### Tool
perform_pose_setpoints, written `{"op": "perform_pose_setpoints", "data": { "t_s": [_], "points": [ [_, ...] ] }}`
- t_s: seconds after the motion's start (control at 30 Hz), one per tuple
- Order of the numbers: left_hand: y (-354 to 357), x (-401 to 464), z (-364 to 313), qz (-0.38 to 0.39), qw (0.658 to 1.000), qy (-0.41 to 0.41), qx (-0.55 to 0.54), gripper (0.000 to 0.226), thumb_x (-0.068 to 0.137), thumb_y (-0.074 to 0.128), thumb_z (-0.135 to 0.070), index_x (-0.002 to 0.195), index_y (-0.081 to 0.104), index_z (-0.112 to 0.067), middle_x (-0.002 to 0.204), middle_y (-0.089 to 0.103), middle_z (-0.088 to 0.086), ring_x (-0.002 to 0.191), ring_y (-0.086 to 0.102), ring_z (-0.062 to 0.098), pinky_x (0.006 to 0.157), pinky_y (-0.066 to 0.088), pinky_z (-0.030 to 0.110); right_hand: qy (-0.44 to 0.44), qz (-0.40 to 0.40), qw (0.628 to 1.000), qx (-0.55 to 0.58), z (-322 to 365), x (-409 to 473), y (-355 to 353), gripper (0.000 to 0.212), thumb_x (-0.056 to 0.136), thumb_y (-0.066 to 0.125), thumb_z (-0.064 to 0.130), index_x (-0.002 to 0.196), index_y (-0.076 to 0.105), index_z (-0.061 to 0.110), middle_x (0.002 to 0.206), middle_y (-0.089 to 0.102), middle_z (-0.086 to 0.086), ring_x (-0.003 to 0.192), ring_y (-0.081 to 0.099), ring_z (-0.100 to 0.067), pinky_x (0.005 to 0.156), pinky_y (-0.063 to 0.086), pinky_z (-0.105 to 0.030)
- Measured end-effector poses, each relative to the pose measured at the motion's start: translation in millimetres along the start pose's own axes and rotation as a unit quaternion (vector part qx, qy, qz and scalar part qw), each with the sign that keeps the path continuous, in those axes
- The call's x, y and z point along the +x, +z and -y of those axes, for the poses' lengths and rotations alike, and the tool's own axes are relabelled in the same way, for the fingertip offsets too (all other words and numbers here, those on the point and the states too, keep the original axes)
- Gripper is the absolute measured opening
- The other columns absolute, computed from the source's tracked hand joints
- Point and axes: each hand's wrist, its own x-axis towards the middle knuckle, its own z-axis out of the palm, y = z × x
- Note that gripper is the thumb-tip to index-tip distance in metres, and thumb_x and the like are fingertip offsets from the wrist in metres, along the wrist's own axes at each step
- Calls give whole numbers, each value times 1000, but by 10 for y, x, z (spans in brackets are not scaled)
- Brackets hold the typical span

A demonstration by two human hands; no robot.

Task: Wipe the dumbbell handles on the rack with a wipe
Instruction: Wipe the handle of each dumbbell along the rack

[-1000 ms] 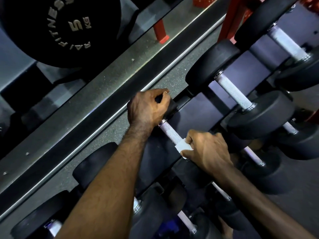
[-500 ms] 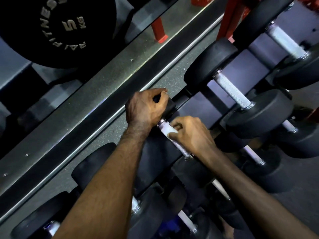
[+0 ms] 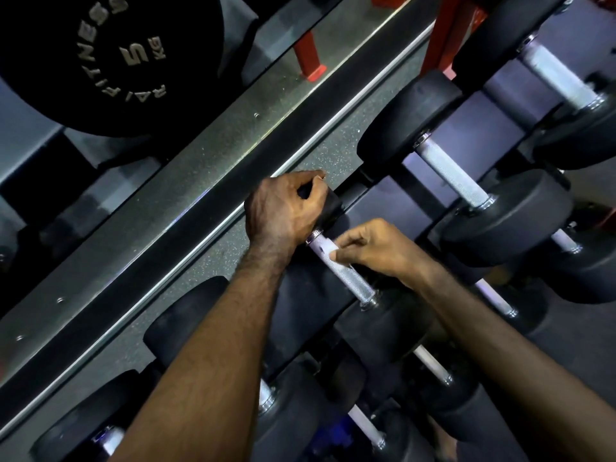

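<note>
My left hand (image 3: 283,208) grips the dumbbell's far head, steadying it. My right hand (image 3: 376,250) pinches what looks like the wipe (image 3: 334,254) against the handle (image 3: 343,270), mid-wipe. Next, I judge, a stroke toward the near head.
</note>
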Motion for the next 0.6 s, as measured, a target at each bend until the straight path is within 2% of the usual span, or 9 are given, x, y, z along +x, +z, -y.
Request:
{"op": "perform_pose_setpoints", "data": {
  "t_s": [0.03,0.1,0.23,0.33,0.47,0.6],
  "points": [
    [6,2,10,1,1000,0,-5,31,94,58,-52,116,80,-48,102,81,-6,87,73,21,78,57,32,10,4,1000,-22,-71,-71,-15,11,82,87,32,88,84,24,79,79,8,77,72,-6,82,58,-31],
    [23,-7,27,1,1000,-2,-11,35,91,55,-55,115,79,-49,95,80,-2,83,72,25,78,58,35,30,8,998,-59,-156,-203,-44,14,78,90,36,83,82,27,71,76,10,66,66,0,74,55,-28],
    [35,3,30,-7,1000,2,-7,36,89,53,-57,111,80,-48,91,79,2,81,71,29,77,60,40,-6,-31,998,-49,20,-96,47,25,72,94,31,83,74,20,70,76,5,67,75,-14,75,63,-42],
    [37,5,21,-8,1000,-1,-3,35,90,53,-57,112,79,-50,93,79,-1,82,72,26,78,61,39,-6,-58,997,-59,81,-22,103,29,69,93,34,82,71,21,68,75,8,62,73,-12,72,63,-44],
    [34,5,31,-13,1000,-5,-15,34,90,55,-55,113,79,-50,96,80,-3,84,73,25,80,61,39,72,-29,985,-151,-155,-339,-22,31,62,93,47,78,73,29,71,74,10,75,72,-14,77,61,-40],
    [47,4,30,-15,1000,-1,-5,38,88,51,-59,112,79,-50,94,80,-2,83,72,26,78,61,39,42,-72,984,-156,-42,-354,65,37,63,90,49,81,67,26,77,72,11,84,69,-18,87,54,-42]
  ]
}}
